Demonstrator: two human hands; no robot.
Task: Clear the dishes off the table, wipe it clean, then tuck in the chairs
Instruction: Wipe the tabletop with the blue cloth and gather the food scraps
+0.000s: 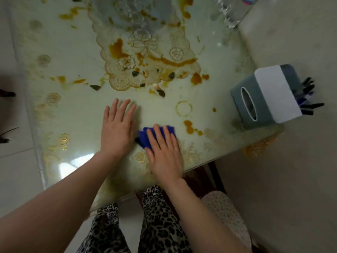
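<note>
- On the glass-topped table [76,57], orange sauce stains [116,49] and food scraps surround a lace placemat [145,57].
- Right hand [165,152] presses flat on a blue cloth [145,138]; left hand [117,128] lies flat, fingers spread.
- Grey tissue box [255,105] holds pens [308,101] at the right edge.

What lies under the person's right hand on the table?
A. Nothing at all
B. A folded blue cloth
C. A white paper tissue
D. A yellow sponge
B: the right hand is pressed flat on a blue cloth, whose folded edges stick out past the fingers on the stained table.
</note>
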